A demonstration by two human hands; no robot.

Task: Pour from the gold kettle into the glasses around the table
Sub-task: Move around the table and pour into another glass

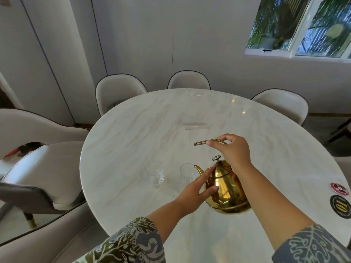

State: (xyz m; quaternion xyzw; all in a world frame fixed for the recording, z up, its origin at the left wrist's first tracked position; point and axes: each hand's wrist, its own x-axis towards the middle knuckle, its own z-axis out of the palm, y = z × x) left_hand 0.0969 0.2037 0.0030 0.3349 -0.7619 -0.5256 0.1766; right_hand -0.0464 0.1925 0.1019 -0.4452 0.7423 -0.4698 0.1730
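Observation:
The gold kettle (226, 188) stands on the white marble table (133, 141), its spout pointing left at a clear glass (187, 172). A second clear glass (155, 172) stands further left. My right hand (232, 150) grips the kettle's raised gold handle (201, 142) from above. My left hand (197, 186) lies flat against the kettle's left side near the spout, fingers apart. Both glasses look empty.
Cream chairs ring the table, with two (119, 92) at the far side, one (284, 105) at the right and one (43, 177) at the left. Two round coasters (340, 198) lie at the table's right edge. A window (303, 25) is at the upper right.

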